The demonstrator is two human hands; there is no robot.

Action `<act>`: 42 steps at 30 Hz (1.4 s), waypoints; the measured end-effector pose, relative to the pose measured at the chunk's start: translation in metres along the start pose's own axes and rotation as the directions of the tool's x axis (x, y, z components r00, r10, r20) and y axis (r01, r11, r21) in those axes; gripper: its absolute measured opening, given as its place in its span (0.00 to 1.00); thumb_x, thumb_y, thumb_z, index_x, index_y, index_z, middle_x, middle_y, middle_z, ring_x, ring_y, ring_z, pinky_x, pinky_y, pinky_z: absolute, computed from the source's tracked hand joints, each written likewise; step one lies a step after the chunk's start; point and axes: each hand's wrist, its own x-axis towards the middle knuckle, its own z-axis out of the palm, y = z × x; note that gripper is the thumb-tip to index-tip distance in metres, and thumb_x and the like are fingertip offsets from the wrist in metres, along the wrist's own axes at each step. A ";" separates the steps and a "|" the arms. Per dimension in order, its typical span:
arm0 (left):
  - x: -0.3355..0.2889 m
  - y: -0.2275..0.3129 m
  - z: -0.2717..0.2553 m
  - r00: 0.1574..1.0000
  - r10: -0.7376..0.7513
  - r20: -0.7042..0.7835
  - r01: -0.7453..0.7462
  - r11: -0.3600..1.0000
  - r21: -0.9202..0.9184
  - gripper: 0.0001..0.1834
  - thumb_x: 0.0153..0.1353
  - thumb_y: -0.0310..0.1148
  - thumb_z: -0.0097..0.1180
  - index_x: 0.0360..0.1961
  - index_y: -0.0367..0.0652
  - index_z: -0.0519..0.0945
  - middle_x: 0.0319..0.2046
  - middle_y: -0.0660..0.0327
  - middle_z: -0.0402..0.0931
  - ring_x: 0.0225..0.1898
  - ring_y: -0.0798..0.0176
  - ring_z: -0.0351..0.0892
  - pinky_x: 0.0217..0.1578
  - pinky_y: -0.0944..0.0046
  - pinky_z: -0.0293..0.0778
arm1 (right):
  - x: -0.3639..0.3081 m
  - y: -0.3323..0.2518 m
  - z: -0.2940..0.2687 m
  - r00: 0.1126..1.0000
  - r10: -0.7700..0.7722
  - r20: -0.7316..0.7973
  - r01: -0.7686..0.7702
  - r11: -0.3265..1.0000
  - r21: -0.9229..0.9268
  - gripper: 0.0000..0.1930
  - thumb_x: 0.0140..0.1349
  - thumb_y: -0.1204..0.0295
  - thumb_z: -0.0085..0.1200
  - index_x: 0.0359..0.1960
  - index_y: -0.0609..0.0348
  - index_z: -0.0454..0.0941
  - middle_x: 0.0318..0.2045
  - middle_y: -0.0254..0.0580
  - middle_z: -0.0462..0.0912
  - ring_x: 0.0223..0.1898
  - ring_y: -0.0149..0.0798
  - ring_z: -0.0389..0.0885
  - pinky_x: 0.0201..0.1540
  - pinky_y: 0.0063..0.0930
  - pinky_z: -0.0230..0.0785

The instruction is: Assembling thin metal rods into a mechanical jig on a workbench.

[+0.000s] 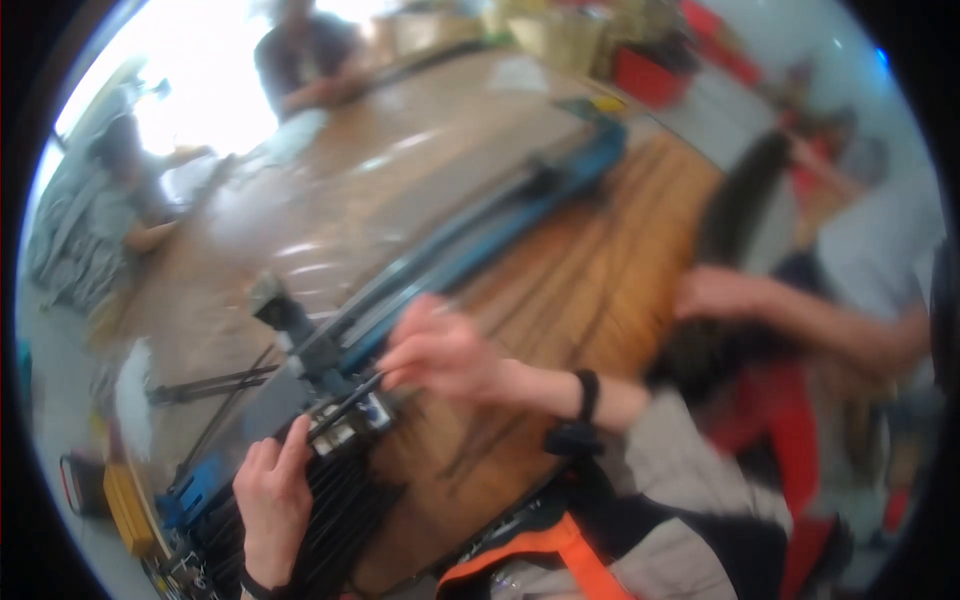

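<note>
A thin dark rod (348, 405) runs slantwise between my two hands, above a small metal fixture (345, 432) on the table. Its upper end is pinched in the fingers of my right hand (445, 352), which wears a black wristband. At the lower end, the thumb and forefinger of my left hand (272, 490) close on the rod; blur hides the exact contact. Just beyond the fixture stands a grey and black clamp-like block (310, 340). A bundle of dark rods (335, 510) lies below the fixture, beside my left hand.
A long blue rail machine (480, 235) stretches diagonally across the wooden table (560, 300). More dark rods (215, 385) lie left of the clamp block. One person (845, 310) sits close on my right; two others (305, 60) are at the far side. The picture is blurred.
</note>
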 end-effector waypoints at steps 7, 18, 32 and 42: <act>-0.015 0.001 0.003 0.998 -0.049 -0.035 0.050 0.998 0.030 0.21 0.54 0.19 0.57 0.51 0.41 0.80 0.24 0.55 0.68 0.26 0.51 0.71 0.29 0.54 0.69 | -0.025 0.010 -0.020 0.987 0.087 0.137 -0.059 0.979 -0.194 0.16 0.55 0.70 0.67 0.47 0.53 0.83 0.23 0.34 0.74 0.26 0.39 0.74 0.28 0.33 0.67; -0.083 -0.089 -0.051 0.826 -0.436 -0.357 0.496 0.864 0.092 0.13 0.66 0.23 0.52 0.51 0.36 0.78 0.39 0.48 0.80 0.39 0.48 0.80 0.41 0.58 0.74 | -0.024 0.076 -0.008 0.940 0.266 0.216 -0.180 0.920 -0.349 0.08 0.65 0.69 0.57 0.42 0.55 0.81 0.32 0.45 0.84 0.33 0.39 0.83 0.33 0.32 0.74; -0.135 -0.089 -0.047 0.776 -0.558 -0.293 0.563 0.823 -0.077 0.11 0.66 0.24 0.54 0.49 0.35 0.78 0.35 0.47 0.79 0.34 0.50 0.80 0.37 0.60 0.74 | 0.071 0.060 0.132 0.884 0.025 0.468 -0.061 0.996 0.061 0.09 0.62 0.64 0.61 0.36 0.54 0.86 0.25 0.41 0.85 0.25 0.30 0.83 0.30 0.25 0.74; -0.112 -0.106 -0.030 0.797 -0.523 -0.303 0.518 0.849 -0.105 0.11 0.65 0.27 0.56 0.48 0.39 0.79 0.30 0.50 0.78 0.29 0.49 0.77 0.31 0.59 0.73 | 0.068 0.055 0.146 0.790 -0.134 0.598 0.335 0.911 -0.239 0.02 0.59 0.71 0.58 0.30 0.51 0.81 0.24 0.36 0.83 0.29 0.41 0.82 0.43 0.36 0.68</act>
